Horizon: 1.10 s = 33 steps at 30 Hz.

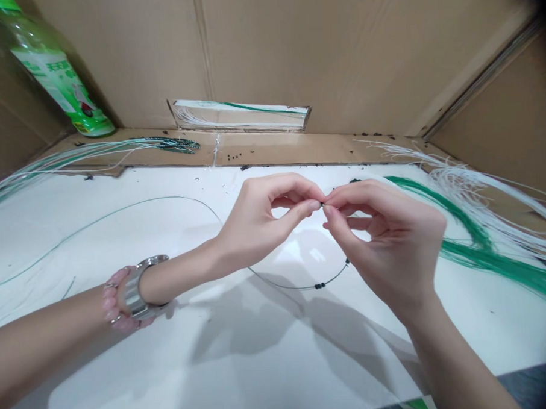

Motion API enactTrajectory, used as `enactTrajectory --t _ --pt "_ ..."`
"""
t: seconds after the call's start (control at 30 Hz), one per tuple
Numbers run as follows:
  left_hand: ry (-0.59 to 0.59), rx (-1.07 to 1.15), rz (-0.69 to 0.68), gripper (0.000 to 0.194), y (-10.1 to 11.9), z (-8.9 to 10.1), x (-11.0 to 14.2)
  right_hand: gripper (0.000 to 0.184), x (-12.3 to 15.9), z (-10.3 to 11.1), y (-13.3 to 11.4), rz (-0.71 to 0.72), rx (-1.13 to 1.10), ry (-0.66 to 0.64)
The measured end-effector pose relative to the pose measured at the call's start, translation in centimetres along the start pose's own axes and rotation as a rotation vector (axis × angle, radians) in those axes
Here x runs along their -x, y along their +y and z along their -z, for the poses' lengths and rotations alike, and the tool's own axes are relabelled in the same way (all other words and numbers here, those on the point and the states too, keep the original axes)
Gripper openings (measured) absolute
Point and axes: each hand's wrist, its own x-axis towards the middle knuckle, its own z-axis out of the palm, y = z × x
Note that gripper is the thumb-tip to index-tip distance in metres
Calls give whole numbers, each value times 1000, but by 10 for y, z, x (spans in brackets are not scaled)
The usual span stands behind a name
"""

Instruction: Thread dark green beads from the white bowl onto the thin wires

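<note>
White tabletop (104,374): spread beneath the work, shadows across it
Right hand (394,241): thumb and forefinger pinching a tiny dark piece (322,205)
Left hand (259,214): pinching there too, fingertips meeting the right's
Thin cord (295,287): looped below; probably light, springy, best held near the fingertips
Dark beads (320,285): on the loop's low curve
Dark piece: mostly hidden between fingertips; likely hard, slippery

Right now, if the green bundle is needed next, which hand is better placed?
Probably the right hand: the green bundle lies to its right, while the left hand is farther. Both hands' fingers meet at a tiny dark piece.
</note>
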Motion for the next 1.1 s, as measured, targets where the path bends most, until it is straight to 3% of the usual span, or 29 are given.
enactTrajectory --t 0.23,0.4,0.7,0.97,1.1 --pt "63 -6 16 4 0 1 -2 16 -2 -4 7 -71 -191 63" --pt "14 -81 2 7 1 5 -4 13 -4 -5 10 -177 -296 52" --pt "-42 -156 -28 11 5 11 -9 12 -6 -8 12 -222 -425 37" --pt "-92 -373 -206 12 -2 14 -10 4 -6 -9 14 -312 -406 -74" --pt "-98 -419 -230 13 -2 15 -11 5 -8 -5 15 -325 -320 -134"
